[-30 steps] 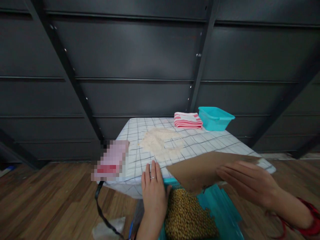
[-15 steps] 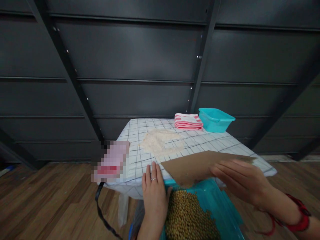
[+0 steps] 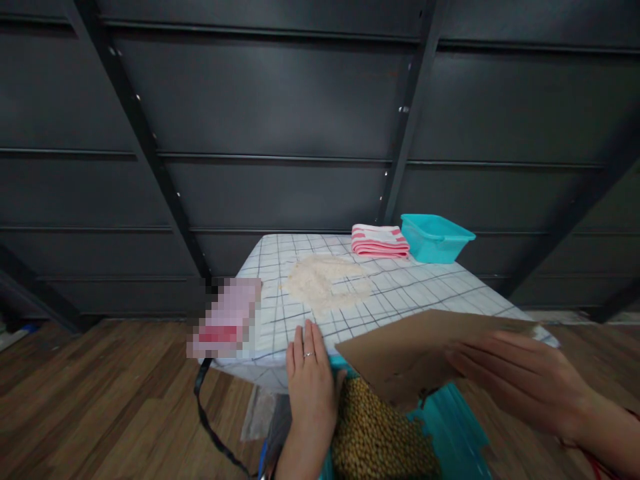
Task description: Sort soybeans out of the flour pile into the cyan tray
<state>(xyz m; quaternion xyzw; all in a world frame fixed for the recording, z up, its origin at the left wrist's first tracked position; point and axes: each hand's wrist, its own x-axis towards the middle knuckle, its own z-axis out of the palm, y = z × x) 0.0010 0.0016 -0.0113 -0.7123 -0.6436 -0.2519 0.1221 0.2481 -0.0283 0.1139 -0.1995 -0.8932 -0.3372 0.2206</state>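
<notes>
My left hand (image 3: 313, 393) lies flat at the front edge of the table, fingers stretched out on the cloth, its thumb by the rim of a teal plastic bin (image 3: 457, 427). Many small, round, yellow-brown beans (image 3: 375, 427) fill the left part of this bin. Above it, my right hand (image 3: 520, 380) grips a brown piece of cardboard (image 3: 400, 350), which is tilted and covers part of the bin. Beyond the hands, a patch of pale, flour-like powder (image 3: 320, 280) is spread on the checked tablecloth (image 3: 273, 267).
A folded pink-and-white towel (image 3: 380, 241) sits beside a turquoise basin (image 3: 435, 239) at the table's back right. On the left edge rests a pixelated pink object (image 3: 227, 317), with a black strap (image 3: 203, 407) hanging below. Dark wall panels (image 3: 280, 100) stand behind the table.
My right hand and the cardboard have moved right and slightly down, away from my left hand. My left hand stays in place; the view has shifted slightly.
</notes>
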